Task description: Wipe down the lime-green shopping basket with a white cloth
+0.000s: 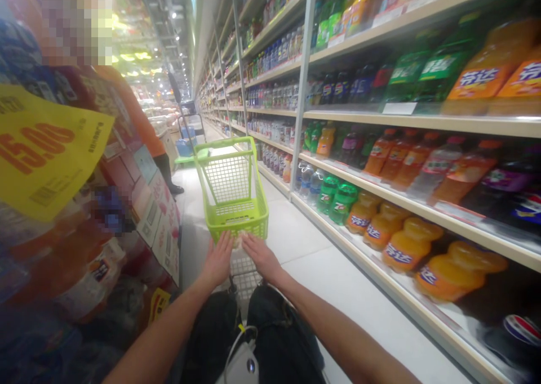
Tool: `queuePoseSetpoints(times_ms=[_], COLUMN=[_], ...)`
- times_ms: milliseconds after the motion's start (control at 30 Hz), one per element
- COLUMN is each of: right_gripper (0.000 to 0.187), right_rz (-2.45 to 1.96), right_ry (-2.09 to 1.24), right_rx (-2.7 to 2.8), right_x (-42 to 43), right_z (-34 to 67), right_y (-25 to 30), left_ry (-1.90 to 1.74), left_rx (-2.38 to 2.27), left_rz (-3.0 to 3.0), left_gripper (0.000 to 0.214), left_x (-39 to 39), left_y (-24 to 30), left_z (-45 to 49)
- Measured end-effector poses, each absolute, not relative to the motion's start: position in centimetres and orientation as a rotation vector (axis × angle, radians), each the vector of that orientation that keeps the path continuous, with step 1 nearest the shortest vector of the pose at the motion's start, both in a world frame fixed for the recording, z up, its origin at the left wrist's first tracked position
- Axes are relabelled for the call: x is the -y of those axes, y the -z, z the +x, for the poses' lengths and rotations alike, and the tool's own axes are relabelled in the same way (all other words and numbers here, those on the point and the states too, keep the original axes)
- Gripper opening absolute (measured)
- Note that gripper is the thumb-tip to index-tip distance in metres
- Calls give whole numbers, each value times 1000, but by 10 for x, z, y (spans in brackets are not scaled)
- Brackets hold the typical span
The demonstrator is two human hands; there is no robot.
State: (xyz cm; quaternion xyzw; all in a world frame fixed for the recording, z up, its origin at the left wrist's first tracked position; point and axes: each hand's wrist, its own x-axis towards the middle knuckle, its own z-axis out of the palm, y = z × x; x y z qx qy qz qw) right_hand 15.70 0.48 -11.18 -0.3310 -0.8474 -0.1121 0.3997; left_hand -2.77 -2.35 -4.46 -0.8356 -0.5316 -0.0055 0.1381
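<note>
A lime-green shopping cart stands in the aisle straight ahead, its plastic basket showing no goods inside. My left hand and my right hand rest close together at the near end of the cart, fingers bent over the handle, which they mostly hide. Something small and pale shows between the fingertips, too blurred to name. Below my hands, a grey metal mesh belongs to the cart's lower part. A white device on a cord hangs in front of my dark trousers.
Long shelves of soda bottles line the right side, with orange bottles on the lowest level. Stacked drinks and a yellow price sign crowd the left. A person in an orange top stands there. Farther on is a flat trolley.
</note>
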Motion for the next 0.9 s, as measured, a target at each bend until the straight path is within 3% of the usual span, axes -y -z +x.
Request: queuePoseSetpoints(times_ms=[133, 433, 733, 900], right_gripper=[40, 35, 44, 42], right_rz=[-847, -928, -962, -1045], right_ry=[363, 371, 338, 322], right_rx=[2026, 2197, 1873, 1968], right_x=[-17, -32, -9, -31], right_z=[170, 178, 214, 196], right_y=[91, 158, 98, 128], left_ry=[36, -101, -15, -45], left_rx=[1556, 1395, 1387, 1318], left_rz=[-2371, -2479, -2437, -2475], left_gripper=[71, 70, 71, 72], left_x=[16, 21, 10, 6], left_y=[31, 43, 33, 43], left_z=[-23, 7, 18, 27])
